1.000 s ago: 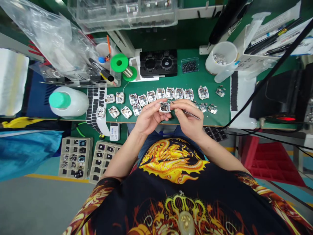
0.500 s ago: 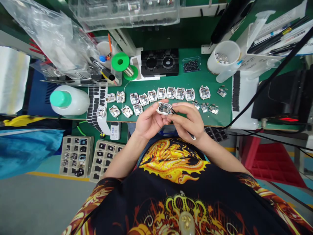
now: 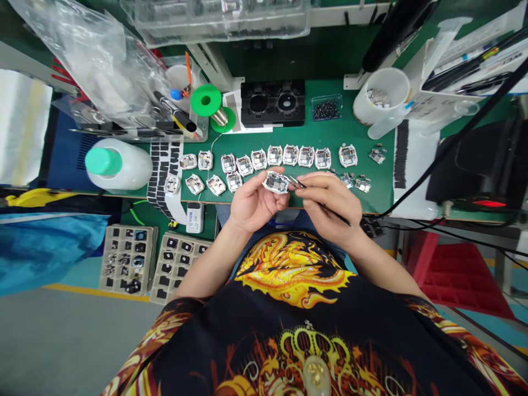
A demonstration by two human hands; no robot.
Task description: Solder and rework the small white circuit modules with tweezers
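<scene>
My left hand (image 3: 252, 205) holds a white watch case (image 3: 276, 182) with a circuit board inside, pinched between thumb and fingers over the bench's front edge. In my right hand (image 3: 332, 206) is a pair of dark tweezers (image 3: 325, 207), their tips at the right side of the case. Several similar white cases lie behind my hands in a row, among them one at the back (image 3: 291, 155) and one farther right (image 3: 347, 155). Small loose circuit boards (image 3: 362, 183) rest on the green bench (image 3: 247, 136) to the right of my right hand.
A white bottle with a green cap (image 3: 119, 165) stands at left, beside sheets of black stickers (image 3: 165, 176). Behind are a solder spool (image 3: 206, 100), a black fixture (image 3: 272, 104), a tray of tiny black parts (image 3: 326, 108) and a white cup (image 3: 381, 96).
My right hand has shifted right, away from my left hand, with the tweezers. The case in my left hand is tilted more toward the camera.
</scene>
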